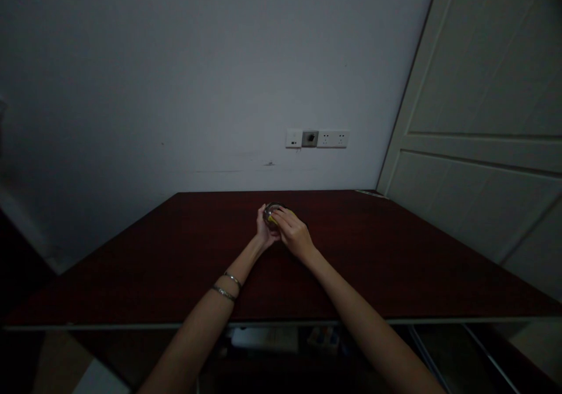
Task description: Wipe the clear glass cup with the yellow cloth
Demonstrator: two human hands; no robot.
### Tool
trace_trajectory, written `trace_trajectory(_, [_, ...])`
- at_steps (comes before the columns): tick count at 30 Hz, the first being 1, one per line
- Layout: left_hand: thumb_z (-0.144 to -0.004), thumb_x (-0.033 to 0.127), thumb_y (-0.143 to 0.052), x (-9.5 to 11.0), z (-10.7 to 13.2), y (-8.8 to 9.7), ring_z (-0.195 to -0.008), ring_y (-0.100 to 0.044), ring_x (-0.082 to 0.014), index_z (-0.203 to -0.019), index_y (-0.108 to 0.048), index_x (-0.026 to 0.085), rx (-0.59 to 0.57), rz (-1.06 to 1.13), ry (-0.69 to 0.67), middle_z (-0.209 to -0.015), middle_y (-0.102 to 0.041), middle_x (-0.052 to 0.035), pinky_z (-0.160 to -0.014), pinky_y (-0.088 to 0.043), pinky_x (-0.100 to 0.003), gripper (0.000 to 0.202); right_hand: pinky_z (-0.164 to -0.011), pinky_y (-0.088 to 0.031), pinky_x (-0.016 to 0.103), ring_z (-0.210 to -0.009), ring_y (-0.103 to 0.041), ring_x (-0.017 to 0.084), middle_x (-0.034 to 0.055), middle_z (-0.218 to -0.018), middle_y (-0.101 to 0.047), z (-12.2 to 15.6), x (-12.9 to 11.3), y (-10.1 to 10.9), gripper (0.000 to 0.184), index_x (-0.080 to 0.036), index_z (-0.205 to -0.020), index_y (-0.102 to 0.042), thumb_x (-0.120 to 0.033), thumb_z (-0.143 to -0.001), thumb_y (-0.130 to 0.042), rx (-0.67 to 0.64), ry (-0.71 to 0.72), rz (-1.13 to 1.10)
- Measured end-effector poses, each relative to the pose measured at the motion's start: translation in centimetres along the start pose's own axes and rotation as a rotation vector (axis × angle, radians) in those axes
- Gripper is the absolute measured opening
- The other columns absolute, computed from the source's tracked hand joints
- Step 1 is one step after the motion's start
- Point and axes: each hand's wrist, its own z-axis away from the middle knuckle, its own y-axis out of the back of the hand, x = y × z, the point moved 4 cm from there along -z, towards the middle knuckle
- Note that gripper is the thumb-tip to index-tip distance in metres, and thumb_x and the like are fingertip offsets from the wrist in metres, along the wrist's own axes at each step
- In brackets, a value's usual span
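Over the far middle of the dark red table (184, 265), my left hand (263, 230) is closed around a small, round, shiny vessel (267, 211), which looks like metal or glass. Its near side is partly covered by my fingers. My right hand (295, 233) reaches in from the right, its fingers bent together at the vessel's opening. A bit of something yellow (273, 220) shows under those fingertips; its kind is too small and dark to make out. Two bracelets circle my left forearm.
Behind the table rises a pale wall with a row of sockets and switches (317, 139). A white panelled door (483, 107) stands along the right side. Below the front edge, a dim open drawer or shelf holds a pale box (265, 339) and other items.
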Motion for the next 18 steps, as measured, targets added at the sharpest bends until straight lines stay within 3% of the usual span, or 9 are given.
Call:
trace_trajectory(3, [-0.065,0.07,-0.036,-0.6,-0.1,0.3,-0.023,-0.027,-0.0062,-0.053,-0.05,0.015,-0.031,-0.115,0.111,-0.036,-0.045,0.0004,-0.026,-0.017,-0.018,0.058,-0.099,-0.04,0.041,-0.12,-0.043,0.022,0.0099,-0.117,-0.057,0.0,1.1,0.8,0.04,-0.016,-0.117,-0.053,-0.007,-0.08,-0.04,0.024,-0.07,0.014])
trace_trajectory(6, [-0.064,0.07,-0.038,-0.7,-0.3,0.6,-0.023,-0.027,-0.0059,-0.051,-0.049,0.015,-0.031,-0.113,0.103,-0.035,-0.044,0.0008,-0.026,-0.017,-0.018,0.058,-0.099,-0.04,0.041,-0.12,-0.043,0.022,0.0092,-0.118,-0.057,0.1,1.3,0.8,0.039,-0.016,-0.117,-0.053,-0.008,-0.081,-0.04,0.013,-0.095,0.018])
trace_trajectory(9, [-0.065,0.063,-0.044,-0.1,-0.4,0.9,-0.025,-0.032,-0.0058,-0.058,-0.054,0.014,0.001,-0.026,0.011,-0.039,-0.047,0.0017,-0.028,-0.019,-0.017,0.051,-0.1,-0.04,0.042,-0.121,-0.041,0.022,0.0091,-0.118,-0.057,0.4,0.6,0.0,0.041,-0.017,-0.118,-0.052,-0.008,-0.079,-0.042,-0.02,-0.054,0.023])
trace_trajectory(11, [-0.067,0.059,-0.046,0.5,-0.4,0.8,-0.033,-0.043,-0.0078,-0.067,-0.059,0.013,-0.009,0.034,-0.093,-0.048,-0.055,-0.0007,-0.033,-0.029,-0.018,0.048,-0.101,-0.038,0.041,-0.122,-0.041,0.022,0.0099,-0.12,-0.056,0.6,0.0,-0.6,0.042,-0.015,-0.119,-0.051,-0.006,-0.078,-0.042,-0.041,-0.013,0.03])
trace_trajectory(14, [-0.069,0.055,-0.044,1.6,-0.4,0.6,-0.056,-0.059,-0.0149,-0.077,-0.062,0.01,-0.039,0.092,-0.241,-0.067,-0.065,-0.0076,-0.051,-0.045,-0.024,0.049,-0.101,-0.038,0.039,-0.122,-0.04,0.022,0.0098,-0.122,-0.054,0.7,-0.9,-1.2,0.044,-0.015,-0.121,-0.049,-0.005,-0.078,-0.041,-0.077,0.044,0.035])
trace_trajectory(18, [-0.072,0.052,-0.042,2.5,-0.6,0.6,-0.066,-0.061,-0.0177,-0.081,-0.063,0.01,-0.06,0.097,-0.338,-0.073,-0.067,-0.0096,-0.059,-0.047,-0.026,0.048,-0.1,-0.039,0.039,-0.123,-0.039,0.021,0.0087,-0.123,-0.053,0.6,-1.4,-1.1,0.046,-0.016,-0.123,-0.047,-0.005,-0.08,-0.038,-0.104,0.092,0.01])
